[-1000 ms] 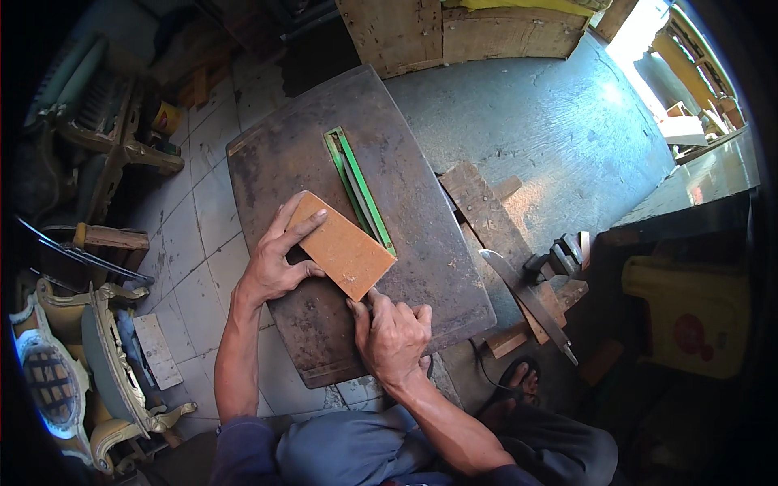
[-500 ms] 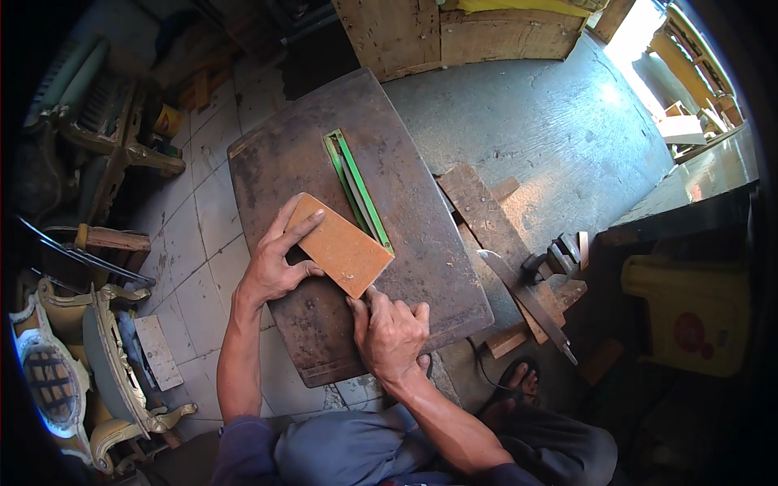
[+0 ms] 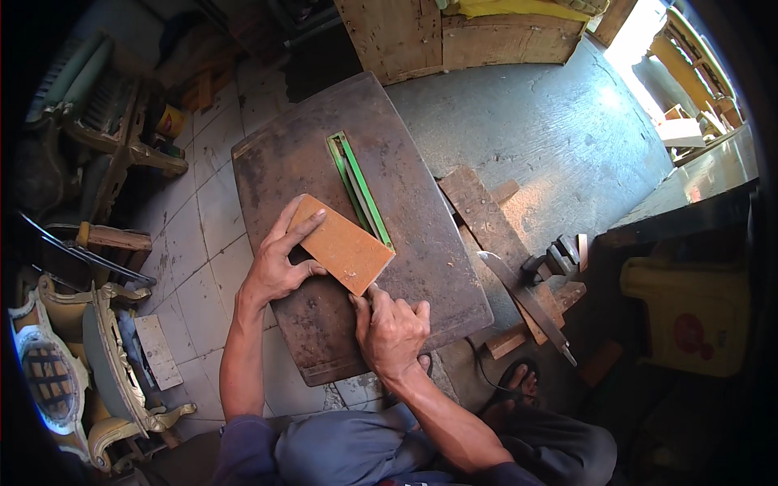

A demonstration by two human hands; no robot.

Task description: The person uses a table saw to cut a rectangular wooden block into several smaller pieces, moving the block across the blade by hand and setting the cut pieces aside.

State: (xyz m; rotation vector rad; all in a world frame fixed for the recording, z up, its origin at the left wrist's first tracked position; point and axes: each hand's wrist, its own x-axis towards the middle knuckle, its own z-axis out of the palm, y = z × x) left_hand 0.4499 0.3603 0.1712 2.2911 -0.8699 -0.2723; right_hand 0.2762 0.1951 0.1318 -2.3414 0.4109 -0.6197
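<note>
Head view, looking down: the left hand (image 3: 275, 271) has its fingers (image 3: 296, 231) spread flat and pressing on an orange-brown wooden block (image 3: 340, 243) — the index finger lies along the block's upper-left edge, the thumb hooks under its near-left edge, so the hand pins the block more than it grips it. The right hand (image 3: 393, 328) sits at the block's near corner with its fingers curled loosely; thumb and forefinger seem to touch or pinch that corner, though whether they truly grip it cannot be told from here.

The block lies flat on a dark, worn table (image 3: 438, 267), a saw table by the look of it, with its long axis running from upper left to lower right. Its far-right long edge rests right against the green slot insert (image 3: 361, 190) set into the table top, which runs away from the person toward the upper left. So the block sits between the two hands: just right of the left palm, just beyond the right knuckles. The left hand covers more of it and is the nearer one.

Outward from there — wooden planks (image 3: 478, 206) and a hatchet-like tool (image 3: 531, 304) lie on the concrete floor (image 3: 551, 130) to the right, a sandalled foot (image 3: 515, 381) shows below the table's edge, and carved furniture pieces (image 3: 105, 381) stand on the tiled floor at left.
</note>
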